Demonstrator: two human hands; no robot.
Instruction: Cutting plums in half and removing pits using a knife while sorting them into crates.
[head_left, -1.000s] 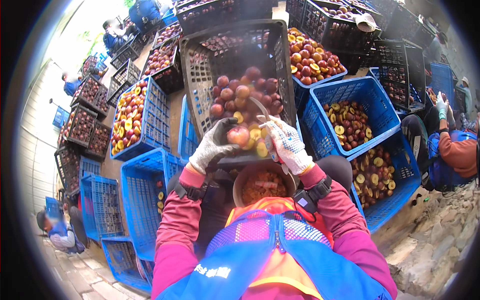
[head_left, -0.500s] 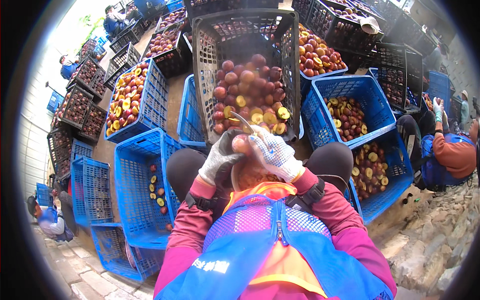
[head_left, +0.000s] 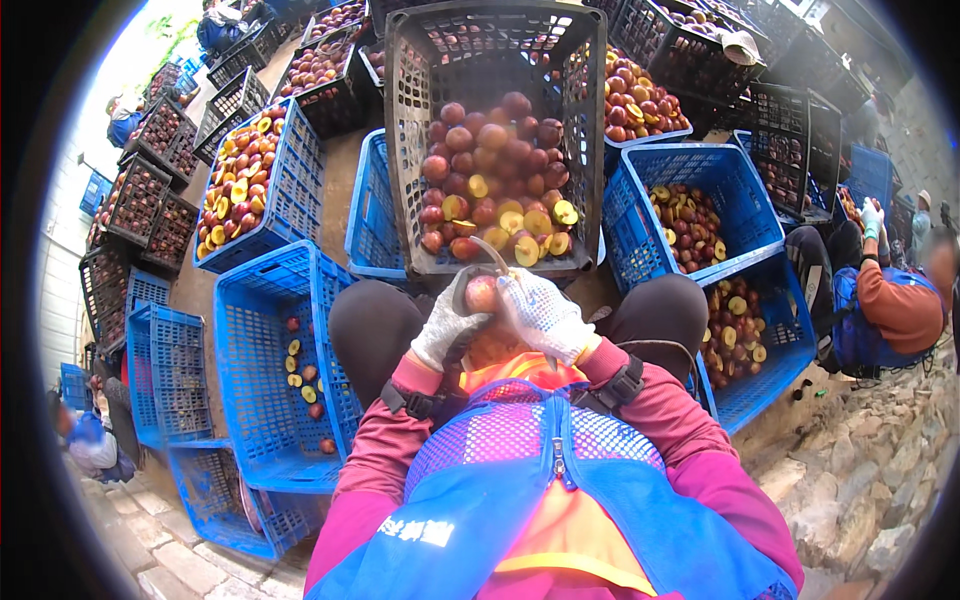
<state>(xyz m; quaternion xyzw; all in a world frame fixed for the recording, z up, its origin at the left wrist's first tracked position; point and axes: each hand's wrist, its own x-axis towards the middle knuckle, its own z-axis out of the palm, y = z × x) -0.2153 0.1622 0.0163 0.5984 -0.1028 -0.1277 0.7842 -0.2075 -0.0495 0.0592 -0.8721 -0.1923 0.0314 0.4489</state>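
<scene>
- Head view: the left hand (head_left: 445, 325), in a grey-and-white glove, grips a plum (head_left: 482, 294) between thumb and fingers.
- Right hand (head_left: 543, 312), in a white glove with blue dots, grasps a knife (head_left: 490, 250); its handle is hidden, and its curved blade points up and away, past the plum.
- The plum sits between the two hands, close against the right one.
- Just beyond both hands, a black crate (head_left: 397, 150) holds whole plums (head_left: 490, 140) at the back and cut halves (head_left: 525, 222) nearest the hands.
- Left of the left hand, past the left knee (head_left: 372, 325), a blue crate (head_left: 265, 440) has a few scattered pieces (head_left: 309, 394).
- Farther out beyond that hand, another crate (head_left: 297, 185) is heaped with halves.
- Right of the right hand, past the right knee (head_left: 658, 305), two blue crates (head_left: 700, 160) hold more pieces.
- Well to the right of it sits a co-worker (head_left: 900, 310).
</scene>
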